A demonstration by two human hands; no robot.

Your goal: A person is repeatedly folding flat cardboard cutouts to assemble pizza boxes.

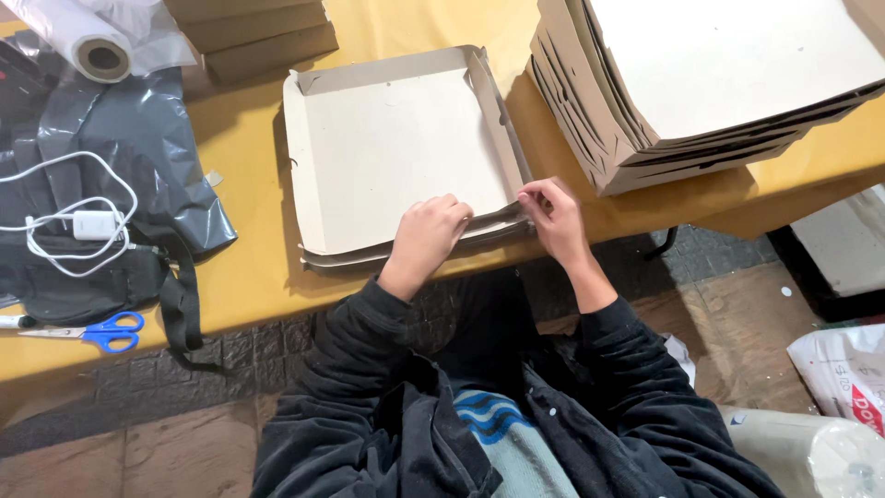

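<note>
Yellow tabletop [249,138] fills the upper part of the view, with dark tiled floor seen below its near edge. At the middle of the table a flat cardboard box [396,152] is laid open, its side walls partly folded up; nothing is seen inside it, only the bare pale base. The near edge of the box reaches the near edge of the table.

Both hands are set on the near wall of the box, close to its right corner. The left hand [429,235] is closed over the wall, fingers curled down onto the flap. The right hand [551,214] is pinched on the flap end just beside it, fingertips together on the cardboard. The two hands are just beside each other, almost touching.

Right of the box, a tall stack [701,83] of flat pale cardboard blanks is piled, leaning slightly and overhanging the table's edge. Behind the box, to its left, a smaller stack of brown cardboard [258,32] is seen. Further left of the box a grey plastic bag [157,157] is spread, with a roll of clear film [88,41] behind it. A white charger [92,224] with its coiled cable is laid on the bag, above a black bag [74,277] with a strap hanging over the edge. Blue-handled scissors [101,332] lie near the table's edge, well left of the box.

Dark sleeves are worn on both arms.
</note>
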